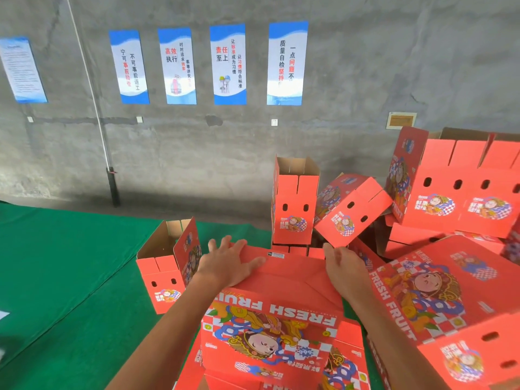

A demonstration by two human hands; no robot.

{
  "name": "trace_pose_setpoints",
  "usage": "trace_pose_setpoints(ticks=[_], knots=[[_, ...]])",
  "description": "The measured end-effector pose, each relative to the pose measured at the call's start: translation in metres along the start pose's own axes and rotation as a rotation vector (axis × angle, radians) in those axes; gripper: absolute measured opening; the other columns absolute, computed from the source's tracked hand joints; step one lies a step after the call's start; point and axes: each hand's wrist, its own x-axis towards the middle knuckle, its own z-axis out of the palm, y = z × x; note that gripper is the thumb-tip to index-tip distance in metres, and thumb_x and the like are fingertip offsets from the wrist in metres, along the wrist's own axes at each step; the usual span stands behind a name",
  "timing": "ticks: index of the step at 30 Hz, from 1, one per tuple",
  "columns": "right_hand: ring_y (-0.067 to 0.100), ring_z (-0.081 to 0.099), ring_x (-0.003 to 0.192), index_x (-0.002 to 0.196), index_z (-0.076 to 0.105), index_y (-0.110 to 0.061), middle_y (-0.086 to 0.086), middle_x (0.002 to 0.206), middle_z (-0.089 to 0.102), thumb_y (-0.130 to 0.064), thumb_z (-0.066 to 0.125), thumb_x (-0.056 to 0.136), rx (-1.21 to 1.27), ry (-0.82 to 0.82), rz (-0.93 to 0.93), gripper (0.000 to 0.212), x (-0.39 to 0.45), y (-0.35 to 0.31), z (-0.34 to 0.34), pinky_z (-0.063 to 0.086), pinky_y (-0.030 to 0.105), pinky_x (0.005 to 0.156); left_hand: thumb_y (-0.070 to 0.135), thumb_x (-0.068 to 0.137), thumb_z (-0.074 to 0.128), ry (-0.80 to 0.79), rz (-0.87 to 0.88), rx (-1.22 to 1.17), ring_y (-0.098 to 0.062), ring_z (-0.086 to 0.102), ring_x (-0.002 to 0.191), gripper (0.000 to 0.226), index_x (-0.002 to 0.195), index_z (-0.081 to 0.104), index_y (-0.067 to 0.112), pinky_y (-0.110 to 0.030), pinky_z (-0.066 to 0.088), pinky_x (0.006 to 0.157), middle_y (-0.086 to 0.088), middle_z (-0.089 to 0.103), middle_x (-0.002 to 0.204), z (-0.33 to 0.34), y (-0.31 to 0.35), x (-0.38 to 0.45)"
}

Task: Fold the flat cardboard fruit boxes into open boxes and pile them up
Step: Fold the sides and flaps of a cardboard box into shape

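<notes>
Both hands, left hand [229,261] flat with fingers spread and right hand [347,270] loosely curved, are pressed on the box [270,313] held just in front; light, stiff cardboard, probably best gripped along its creased edges.

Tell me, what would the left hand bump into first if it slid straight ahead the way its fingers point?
Probably nothing close: the left hand points past the far edge of the box it presses, toward green mat and the grey wall. Depth is hard to judge.
</notes>
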Motion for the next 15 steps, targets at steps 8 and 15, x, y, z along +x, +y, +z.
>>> trace_pose_setpoints(ticks=[8, 15], knots=[[0.017, 0.064, 0.060, 0.085, 0.062, -0.006, 0.006, 0.073, 0.067, -0.017, 0.045, 0.104, 0.223, -0.582, 0.553, 0.028, -0.021, 0.000, 0.006, 0.055, 0.024, 0.072, 0.096, 0.077, 0.028, 0.022, -0.107, -0.079, -0.040, 0.035, 0.143, 0.100, 0.152, 0.037, 0.030, -0.058, 0.037, 0.112, -0.012, 0.037, 0.155, -0.003, -0.027, 0.010], [0.013, 0.066, 0.070, 0.122, 0.063, -0.015, 0.016, 0.124, 0.072, -0.033, 0.057, 0.102, 0.354, -0.787, 0.647, 0.027, -0.018, 0.016, 0.004, 0.058, 0.022, 0.062, 0.097, 0.075, 0.028, 0.045, -0.074, -0.121, -0.036, 0.048, 0.135, 0.099, 0.147, 0.041, 0.031, -0.055, 0.045, 0.106, -0.009, 0.045, 0.147, -0.003, -0.034, 0.008]])
